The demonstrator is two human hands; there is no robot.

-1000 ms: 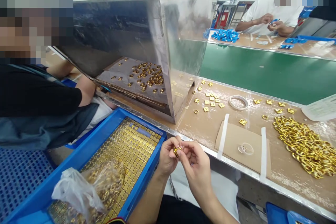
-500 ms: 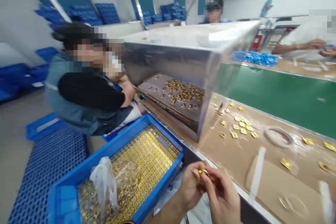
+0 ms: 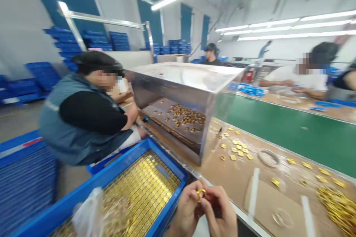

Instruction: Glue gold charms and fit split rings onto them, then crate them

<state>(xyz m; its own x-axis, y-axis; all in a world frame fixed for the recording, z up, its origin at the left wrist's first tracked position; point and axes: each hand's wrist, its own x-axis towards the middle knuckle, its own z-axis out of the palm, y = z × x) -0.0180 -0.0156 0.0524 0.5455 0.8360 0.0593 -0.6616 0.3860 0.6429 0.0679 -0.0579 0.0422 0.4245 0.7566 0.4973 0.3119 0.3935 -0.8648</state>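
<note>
Both hands meet at the table's front edge, beside the blue tray. A small gold ring-shaped metal piece (image 3: 200, 194) is pinched between the fingertips of my left hand (image 3: 185, 207) and my right hand (image 3: 221, 212). Its exact kind is too small to tell. Left of my hands, the blue tray (image 3: 154, 147) holds rows of square gold pieces (image 3: 150, 189). A clear plastic bag (image 3: 90, 211) with more gold pieces lies on top of them.
A clear-sided box (image 3: 167, 70) over loose gold pieces (image 3: 186, 114) stands ahead. Square gold pieces (image 3: 239, 147), a tape roll (image 3: 268, 158), cardboard (image 3: 275, 203) and a gold heap (image 3: 338, 203) lie right. A green belt (image 3: 278, 129) runs behind. A co-worker (image 3: 86, 114) sits left.
My view has tilted up and swung right, bringing the gold heap into sight. My two hands still hold the gold piece together, and its ring opening now shows more clearly.
</note>
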